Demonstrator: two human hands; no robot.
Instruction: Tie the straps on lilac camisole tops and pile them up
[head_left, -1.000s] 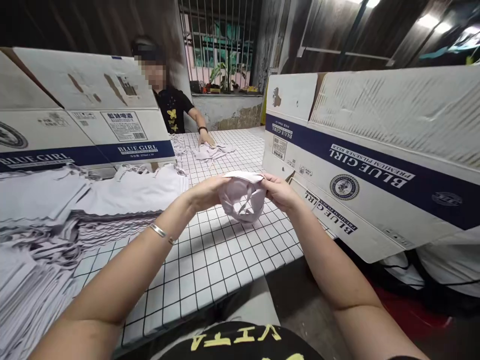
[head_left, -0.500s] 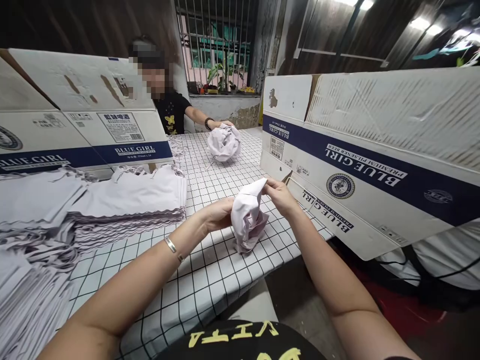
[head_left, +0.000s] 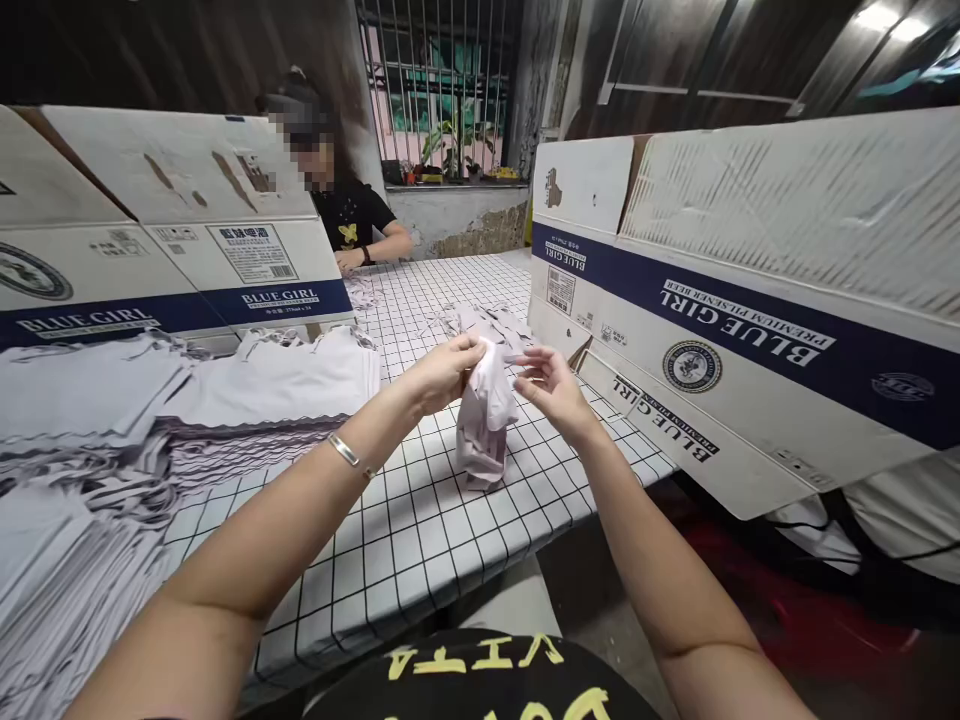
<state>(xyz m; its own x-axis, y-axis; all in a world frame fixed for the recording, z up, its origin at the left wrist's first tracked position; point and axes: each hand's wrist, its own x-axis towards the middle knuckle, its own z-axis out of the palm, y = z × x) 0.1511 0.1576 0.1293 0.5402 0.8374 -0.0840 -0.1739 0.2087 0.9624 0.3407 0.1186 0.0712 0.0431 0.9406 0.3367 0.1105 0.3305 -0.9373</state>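
Observation:
A pale lilac fabric garment (head_left: 487, 430) hangs bunched over the near part of the checked table. My left hand (head_left: 450, 370) pinches its upper edge between thumb and fingers. On the other side, my right hand (head_left: 553, 392) has its fingers apart, the tips close to the top of the cloth; whether they touch it is hard to see. Just behind lies another crumpled lilac piece (head_left: 495, 322), partly hidden by the held one. Stacks of the same flat fabric pieces (head_left: 277, 385) lie to the left of my left forearm.
White and blue cartons stand on both sides, one left (head_left: 255, 255) behind the stacks and one right (head_left: 720, 290) overhanging the table edge. Across the checked tablecloth (head_left: 420, 520), a co-worker (head_left: 360, 220) sits by the left carton. A barred window is behind.
The held garment has turned and now hangs narrower. My right hand has loosened its pinch. The co-worker's hand has drawn back left, leaving a crumpled piece nearer to me.

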